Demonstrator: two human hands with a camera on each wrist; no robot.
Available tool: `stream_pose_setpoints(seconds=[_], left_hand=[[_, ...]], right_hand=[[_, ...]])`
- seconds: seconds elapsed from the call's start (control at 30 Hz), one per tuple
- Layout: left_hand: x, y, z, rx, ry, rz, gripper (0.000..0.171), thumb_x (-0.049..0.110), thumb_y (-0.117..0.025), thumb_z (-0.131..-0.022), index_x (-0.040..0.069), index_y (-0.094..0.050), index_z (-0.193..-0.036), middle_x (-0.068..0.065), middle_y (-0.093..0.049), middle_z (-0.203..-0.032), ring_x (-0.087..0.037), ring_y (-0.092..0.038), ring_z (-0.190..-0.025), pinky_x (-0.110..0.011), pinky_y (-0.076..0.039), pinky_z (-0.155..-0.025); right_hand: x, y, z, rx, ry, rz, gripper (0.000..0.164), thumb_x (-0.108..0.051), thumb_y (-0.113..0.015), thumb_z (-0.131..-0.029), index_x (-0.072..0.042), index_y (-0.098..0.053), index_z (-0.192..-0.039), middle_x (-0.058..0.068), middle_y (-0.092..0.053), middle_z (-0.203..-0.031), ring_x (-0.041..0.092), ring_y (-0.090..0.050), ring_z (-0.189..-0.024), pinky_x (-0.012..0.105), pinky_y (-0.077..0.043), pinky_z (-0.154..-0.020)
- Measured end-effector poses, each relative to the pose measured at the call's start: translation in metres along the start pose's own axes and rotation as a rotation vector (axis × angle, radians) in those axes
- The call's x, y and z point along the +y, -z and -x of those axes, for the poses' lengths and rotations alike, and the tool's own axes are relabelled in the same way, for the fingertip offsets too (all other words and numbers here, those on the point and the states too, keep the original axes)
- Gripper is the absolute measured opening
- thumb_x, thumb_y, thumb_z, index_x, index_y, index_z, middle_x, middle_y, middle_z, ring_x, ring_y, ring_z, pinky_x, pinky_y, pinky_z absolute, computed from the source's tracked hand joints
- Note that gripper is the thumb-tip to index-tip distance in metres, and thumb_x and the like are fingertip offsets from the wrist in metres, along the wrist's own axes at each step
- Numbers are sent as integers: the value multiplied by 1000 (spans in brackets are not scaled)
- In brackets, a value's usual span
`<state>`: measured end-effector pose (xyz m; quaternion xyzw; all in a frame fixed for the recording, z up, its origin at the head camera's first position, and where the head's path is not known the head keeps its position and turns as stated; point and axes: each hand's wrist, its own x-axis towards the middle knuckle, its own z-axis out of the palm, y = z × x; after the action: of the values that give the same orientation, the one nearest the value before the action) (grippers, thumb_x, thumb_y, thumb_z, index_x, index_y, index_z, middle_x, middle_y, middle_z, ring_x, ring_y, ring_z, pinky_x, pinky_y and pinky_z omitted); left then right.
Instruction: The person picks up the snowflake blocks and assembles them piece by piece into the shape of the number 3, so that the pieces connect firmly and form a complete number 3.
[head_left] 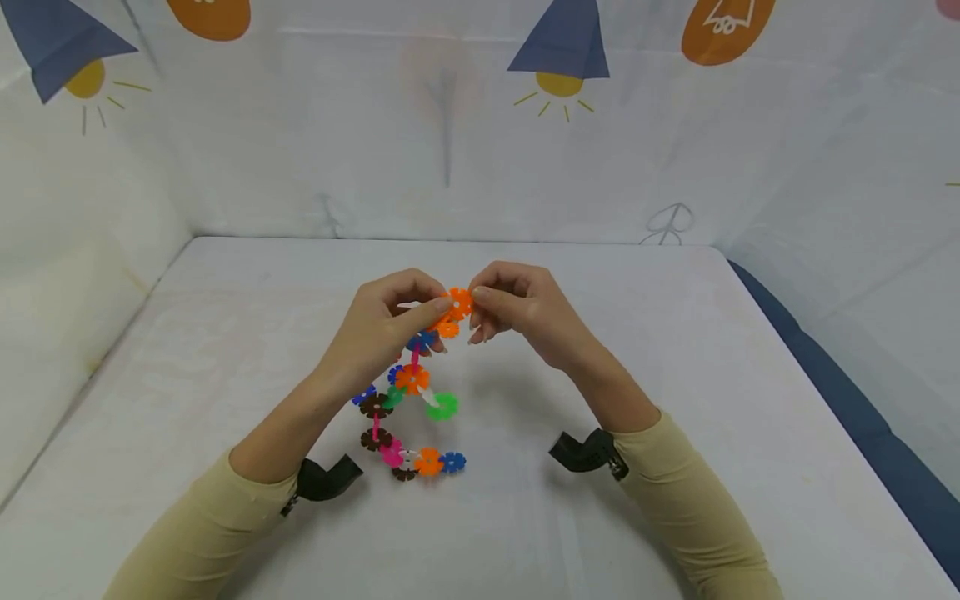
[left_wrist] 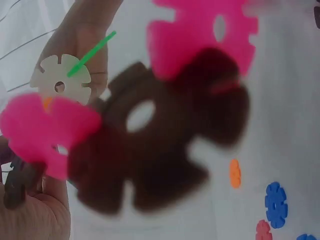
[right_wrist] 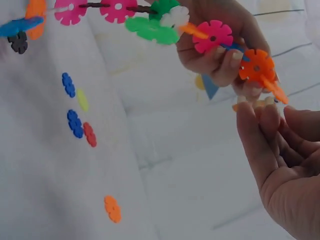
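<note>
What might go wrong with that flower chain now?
The chain hangs below the left hand, so its weight might pull a joint loose. The right hand seems to pinch just the edge of the top orange disc, which could slip. A brown disc looms close to the left wrist camera and might snag it.

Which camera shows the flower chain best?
The head view: most of the flower chain shows, though the left hand covers part. Right wrist crops it; left wrist shows only some of its pieces, the nearest blurred.
</note>
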<state>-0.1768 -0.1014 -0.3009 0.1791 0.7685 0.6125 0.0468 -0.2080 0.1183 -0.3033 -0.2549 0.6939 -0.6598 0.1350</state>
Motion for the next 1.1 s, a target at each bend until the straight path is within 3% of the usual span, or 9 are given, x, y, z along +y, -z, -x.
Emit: stream_pose_setpoints(seconds=[0.1, 0.23, 0.4, 0.47, 0.63, 0.73, 0.83, 0.93, 1.1], left_hand=[[3, 2, 1, 12, 13, 17, 22, 35, -61, -99, 14, -66, -103, -9, -67, -99, -28, -68, -64, -29, -44, -44], [6, 5, 2, 16, 21, 66, 22, 31, -60, -99, 11, -65, -104, -11, -65, -95, -31, -65, -63, -31, -50, -49], [9, 8, 5, 10, 28, 98, 20, 29, -60, -100, 10, -65, -104, -5, -63, -88, -29, -64, -63, -32, -53, -52], [10, 8, 5, 0, 27, 121, 20, 27, -59, -100, 8, -65, -105, -5, -64, -89, -25, -64, -62, -35, -56, -57], [12, 8, 6, -17, 29, 185, 19, 24, -59, -100, 7, -65, -104, -5, -64, -87, -23, -62, -59, -34, -57, -60], [12, 7, 6, -29, 37, 206, 18, 24, -59, -100, 7, -65, -104, -5, -63, -86, -22, -61, -58, -33, -57, -60], [12, 7, 6, -37, 47, 215, 18, 24, -59, -100, 7, -65, -104, -5, -62, -87, -21, -61, -58, -33, -58, -61], [13, 7, 6, -44, 52, 222, 17, 23, -59, -100, 8, -65, -104, -4, -62, -87, -21, -61, -58, -32, -58, -60], [13, 7, 6, -53, 66, 228, 17, 24, -59, -100, 8, -64, -103, -4, -61, -87, -23, -62, -58, -33, -57, -59]], right_hand=[[7, 0, -3, -42, -60, 7, 17, -13, -55, -100, 2, -63, -98, 18, -62, -79, 30, -63, -63, 42, -61, -70], [21, -5, -7, -155, -165, 115, 17, -16, -58, -99, -1, -65, -99, 27, -62, -86, 35, -63, -69, 45, -61, -73], [37, -19, -6, -361, -251, 339, 20, -18, -60, -95, -5, -68, -109, 18, -69, -95, 28, -67, -76, 43, -60, -77], [42, -26, -6, -427, -249, 433, 20, -18, -61, -94, -8, -68, -110, 10, -71, -93, 25, -68, -77, 40, -59, -76], [55, -43, -3, -525, -151, 585, 13, -19, -62, -91, -16, -69, -102, -6, -64, -81, 12, -59, -73, 24, -50, -68], [62, -53, 1, -588, -109, 614, 14, -20, -67, -90, -15, -70, -103, -10, -65, -84, 4, -57, -76, 18, -48, -70], [66, -63, 6, -648, -109, 620, 25, -17, -72, -89, -16, -70, -113, -10, -71, -100, -1, -60, -89, 16, -51, -80], [67, -71, 10, -671, -114, 665, 29, -19, -74, -88, -22, -71, -116, -12, -70, -111, -2, -59, -99, 16, -48, -88], [67, -77, 17, -659, -102, 755, 28, -26, -74, -88, -31, -72, -115, -16, -67, -103, 0, -54, -94, 16, -45, -84]])
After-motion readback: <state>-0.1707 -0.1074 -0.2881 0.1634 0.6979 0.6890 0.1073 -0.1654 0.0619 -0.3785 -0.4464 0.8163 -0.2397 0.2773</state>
